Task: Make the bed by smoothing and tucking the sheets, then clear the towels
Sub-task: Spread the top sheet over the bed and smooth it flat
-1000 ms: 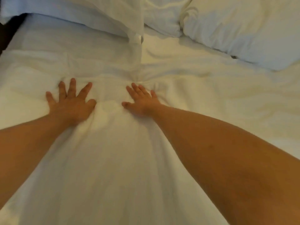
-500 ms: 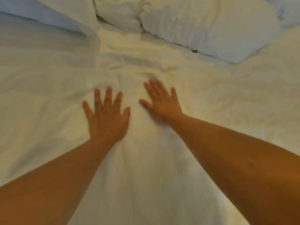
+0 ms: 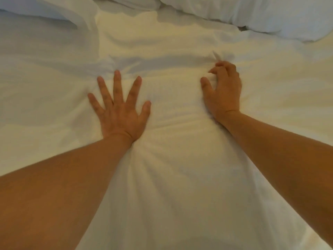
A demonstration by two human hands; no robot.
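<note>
1. Sheet (image 3: 171,186) fills frame centre; left hand (image 3: 119,112) pressed flat, fingers spread.
2. Right hand (image 3: 224,91), apart at centre right, pinches a fold.
3. Risk: pulling against the pinned side likely bunches new creases.

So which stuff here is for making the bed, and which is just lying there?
For the job:
- white sheet
- left hand, pressing flat on it
- right hand, fingers curled, bunching a fold of it

Just lying there:
- pillows at the top
- no towels in view
</note>
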